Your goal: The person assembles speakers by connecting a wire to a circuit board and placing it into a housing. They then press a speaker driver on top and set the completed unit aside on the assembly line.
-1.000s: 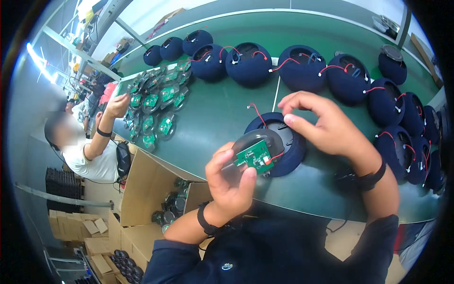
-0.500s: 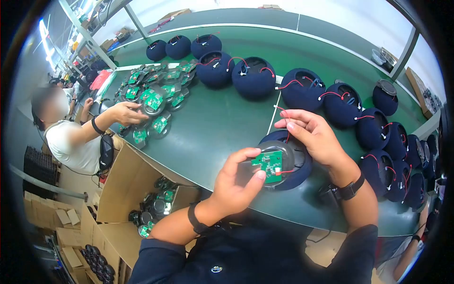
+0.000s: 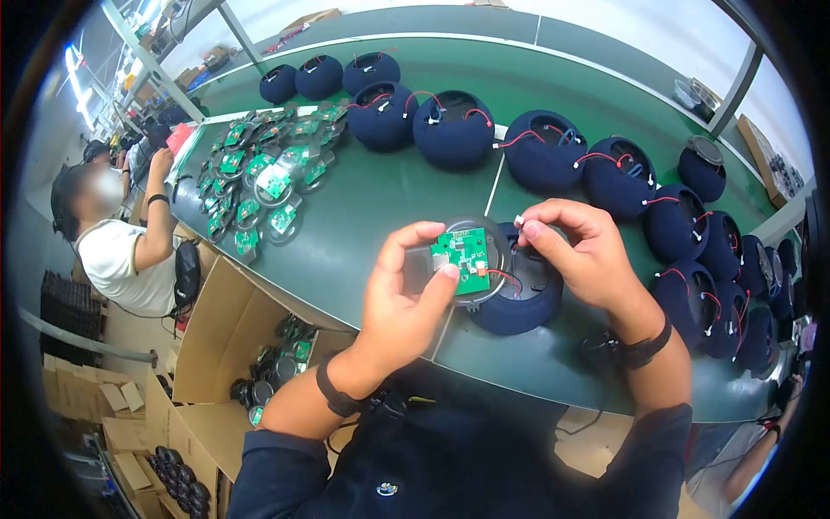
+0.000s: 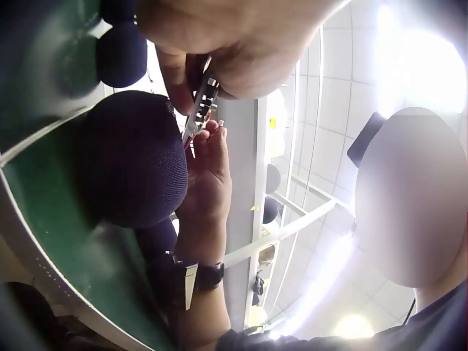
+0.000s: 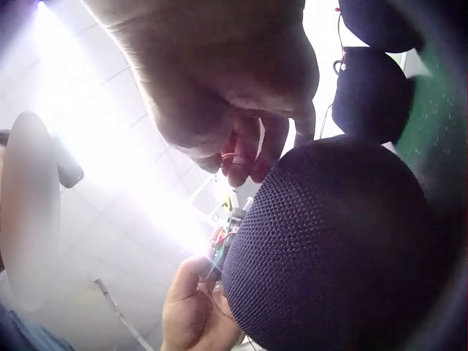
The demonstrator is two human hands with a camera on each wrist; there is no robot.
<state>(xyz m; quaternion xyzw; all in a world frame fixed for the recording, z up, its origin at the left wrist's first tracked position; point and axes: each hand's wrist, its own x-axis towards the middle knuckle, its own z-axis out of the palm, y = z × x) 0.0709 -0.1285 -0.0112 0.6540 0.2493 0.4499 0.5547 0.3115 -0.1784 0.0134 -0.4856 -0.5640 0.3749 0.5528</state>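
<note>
Your left hand (image 3: 402,290) grasps the clear round disc (image 3: 496,246) by its left side, thumb on the green circuit board (image 3: 467,259) mounted on it. In the head view, the disc is above the table (image 3: 372,203), overlapping the left part of the open dark-blue fabric shell (image 3: 521,316); you can't tell whether they touch. The board's component face looks up toward you, and its longer axis runs away from you, nearly straight; the left wrist view catches it almost edge-on, steeply tilted. A red wire (image 3: 512,276) leaves the board's right edge and curves over the shell, whose round mouth faces up. Your right hand (image 3: 584,251) pinches a small white connector (image 3: 519,221) between thumb and forefinger, its tip pointing left. Any print on the board is too small to read, and the little emblem (image 3: 386,490) on your shirt is too blurred.
</note>
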